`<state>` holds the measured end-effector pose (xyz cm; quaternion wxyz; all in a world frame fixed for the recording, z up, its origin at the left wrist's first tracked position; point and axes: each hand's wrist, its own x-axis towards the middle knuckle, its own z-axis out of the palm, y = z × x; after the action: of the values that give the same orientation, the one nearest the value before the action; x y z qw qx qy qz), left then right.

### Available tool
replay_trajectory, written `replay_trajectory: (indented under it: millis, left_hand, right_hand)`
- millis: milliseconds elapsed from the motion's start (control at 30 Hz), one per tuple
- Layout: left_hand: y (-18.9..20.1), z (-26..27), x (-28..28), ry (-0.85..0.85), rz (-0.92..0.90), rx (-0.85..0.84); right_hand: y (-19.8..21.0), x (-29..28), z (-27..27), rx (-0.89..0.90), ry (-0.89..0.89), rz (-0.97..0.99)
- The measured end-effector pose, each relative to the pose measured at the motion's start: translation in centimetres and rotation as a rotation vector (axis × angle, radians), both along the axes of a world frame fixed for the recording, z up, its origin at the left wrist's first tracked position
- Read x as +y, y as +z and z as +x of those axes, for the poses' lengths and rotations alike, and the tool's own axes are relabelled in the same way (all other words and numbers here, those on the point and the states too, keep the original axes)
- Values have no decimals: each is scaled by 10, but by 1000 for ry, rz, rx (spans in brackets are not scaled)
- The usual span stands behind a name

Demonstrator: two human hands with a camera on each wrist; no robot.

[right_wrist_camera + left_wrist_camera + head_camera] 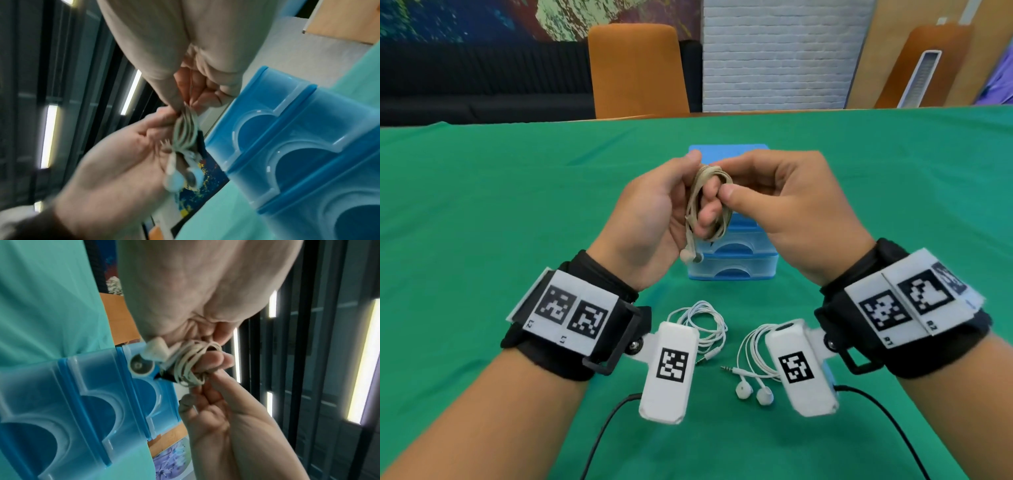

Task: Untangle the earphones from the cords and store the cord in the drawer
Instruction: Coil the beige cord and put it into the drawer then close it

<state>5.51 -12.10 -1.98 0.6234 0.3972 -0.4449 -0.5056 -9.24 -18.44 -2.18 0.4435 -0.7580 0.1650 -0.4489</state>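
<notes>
Coiling nearly done: my left hand [650, 219] wears the beige looped earphone cord [709, 202] round its fingers, my right hand [787, 205] pinches it; next, open the closed blue plastic drawer unit [736, 263] behind.

A matt green cloth [482, 205] covers the table, smooth with faint creases. The drawer unit [736, 270] at 12 o'clock is glossy translucent blue plastic. The beige earphone cord [709, 202] looks dull and rubbery; the white earphones [753, 390] at 6 o'clock are glossy plastic. The orange chair [637, 68] looks like matt fabric.
</notes>
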Motion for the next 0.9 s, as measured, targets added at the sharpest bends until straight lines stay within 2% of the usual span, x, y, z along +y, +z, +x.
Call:
replay_trajectory:
  millis: [167, 333, 533, 700, 900]
  left_hand:
    - [-4, -11, -5, 135, -112, -176]
    - [-6, -5, -8, 171, -164, -300]
    - [-8, -1, -7, 178, -215, -449]
    - [-9, 0, -7, 118, -189, -449]
    - [-9, -3, -7, 159, -218, -454]
  right_hand:
    - [-4, -9, 7, 52, -203, -159]
    - [-5, -16, 1, 28, -301, -158]
    - [-11, -15, -7, -25, -176, 14]
    - [-13, -15, -14, -56, -43, 145]
    - [-11, -14, -17, 3, -74, 169]
